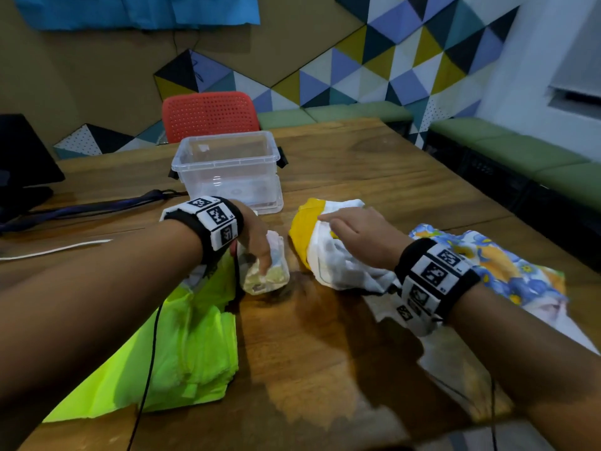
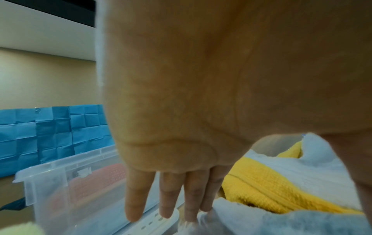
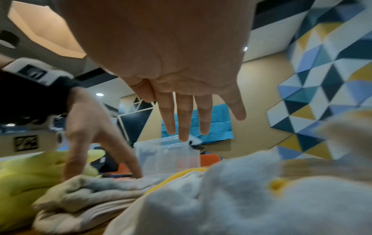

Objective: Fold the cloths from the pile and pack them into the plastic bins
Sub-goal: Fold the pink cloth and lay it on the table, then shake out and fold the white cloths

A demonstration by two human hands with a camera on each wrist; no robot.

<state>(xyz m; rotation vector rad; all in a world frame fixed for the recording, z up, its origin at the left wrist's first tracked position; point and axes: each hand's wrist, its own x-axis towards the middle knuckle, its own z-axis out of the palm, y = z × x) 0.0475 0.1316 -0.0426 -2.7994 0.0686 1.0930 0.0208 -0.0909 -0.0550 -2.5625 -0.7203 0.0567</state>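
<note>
The table carries all items. The clear plastic bin stands at 12 o'clock from the hands, with no cloth visible inside, probably set close so a folded piece travels a short way. The neon-green cloth lies at 7 o'clock and the floral cloth at 4 o'clock, apparently the waiting pile. The white-and-yellow cloth sits at centre; the right hand hovers flat above it with fingers straight, likely about to smooth or gather it. The left hand presses straight fingers onto a small folded cloth, presumably to hold its fold. Motion blur obscures that cloth's pattern. The right forearm hides part of the floral cloth.
</note>
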